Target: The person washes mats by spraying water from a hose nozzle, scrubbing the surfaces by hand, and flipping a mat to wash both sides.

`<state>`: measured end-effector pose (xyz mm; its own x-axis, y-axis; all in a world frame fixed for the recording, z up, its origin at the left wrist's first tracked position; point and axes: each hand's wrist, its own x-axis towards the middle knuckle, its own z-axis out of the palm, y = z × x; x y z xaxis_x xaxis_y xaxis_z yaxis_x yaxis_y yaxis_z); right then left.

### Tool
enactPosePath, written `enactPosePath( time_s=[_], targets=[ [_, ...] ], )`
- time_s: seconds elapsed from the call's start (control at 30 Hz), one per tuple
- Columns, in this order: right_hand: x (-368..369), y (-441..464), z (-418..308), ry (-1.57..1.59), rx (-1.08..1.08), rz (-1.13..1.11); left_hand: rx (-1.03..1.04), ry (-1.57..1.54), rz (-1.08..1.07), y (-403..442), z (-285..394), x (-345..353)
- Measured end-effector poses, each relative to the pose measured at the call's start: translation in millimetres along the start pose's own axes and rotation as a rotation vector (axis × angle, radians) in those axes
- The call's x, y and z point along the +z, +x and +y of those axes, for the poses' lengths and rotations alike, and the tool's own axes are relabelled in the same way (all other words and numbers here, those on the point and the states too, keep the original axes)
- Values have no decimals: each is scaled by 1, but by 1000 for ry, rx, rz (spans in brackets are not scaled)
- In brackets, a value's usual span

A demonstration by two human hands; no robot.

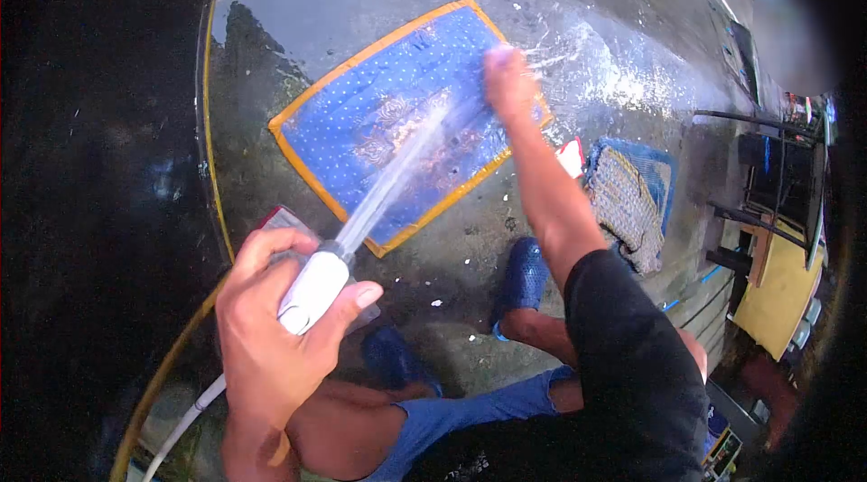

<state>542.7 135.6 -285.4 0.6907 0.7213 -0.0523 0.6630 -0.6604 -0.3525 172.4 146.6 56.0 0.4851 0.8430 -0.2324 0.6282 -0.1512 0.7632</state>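
Observation:
My left hand (271, 319) is wrapped round a white spray nozzle (314, 288) on a pale hose (191, 414). A jet of water (384, 193) shoots from the nozzle onto a blue mat (334, 121) with white dots, a flower pattern and an orange border. The mat lies flat on the wet ground. My right hand (510, 85) is over the mat's upper right edge, smeared by motion. Its fingers cannot be made out, nor whether anything is in them. Water splashes around it.
A folded pile of woven mats (628, 207) lies to the right, beside a small red and white item (571, 157). Blue clogs (522, 274) are on the person's feet. A yellow-brown hose (167, 374) runs along the left. Dark metal frames (777, 171) stand at far right.

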Motion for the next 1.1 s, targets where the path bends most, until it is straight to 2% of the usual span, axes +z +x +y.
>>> enactPosePath(
  time_s=[0.03,0.07,0.2,0.23,0.33,0.37,0.47,0.53,0.6,0.67,0.77,0.8,0.83,0.87,0.93,1.03,1.07,1.1],
  targets=[
    [12,-9,-13,-40,-72,-14,-1,-11,8,3,1,0],
    [26,-35,-26,35,-245,-176,-6,-20,29,6,1,0],
    [3,4,-36,-3,-391,-123,-55,17,33,10,3,2],
    [-9,22,-33,800,-8,-223,-56,24,31,9,1,1],
    [11,28,-59,108,-96,8,-67,27,9,10,1,-1],
    [61,7,-50,282,-230,-89,-79,19,6,13,3,0],
    [122,-46,-86,152,-488,-248,-93,17,15,22,3,8],
    [47,-14,-101,25,-503,-261,-106,29,23,22,-3,9],
    [18,54,-88,66,-238,-38,-131,48,43,18,-10,7],
    [12,104,-83,-19,-28,61,-176,47,56,14,-11,-2],
    [40,67,-114,29,-119,-2,-179,44,118,14,-11,-9],
    [57,38,-127,79,-294,17,-171,44,136,16,-12,-10],
    [54,0,-158,-107,-355,-234,-156,69,159,18,-15,-9],
    [68,-44,-174,126,-368,-249,-160,81,161,20,-17,-8],
    [85,-100,-189,322,-623,-170,-169,119,168,26,-21,-9],
    [45,-70,-169,197,-478,-485,-251,108,148,22,-19,-11],
    [37,-41,-159,5,-406,-463,-275,96,149,18,-19,-12],
    [34,-11,-134,-67,-497,-278,-268,96,165,14,-22,-14]
  ],
)
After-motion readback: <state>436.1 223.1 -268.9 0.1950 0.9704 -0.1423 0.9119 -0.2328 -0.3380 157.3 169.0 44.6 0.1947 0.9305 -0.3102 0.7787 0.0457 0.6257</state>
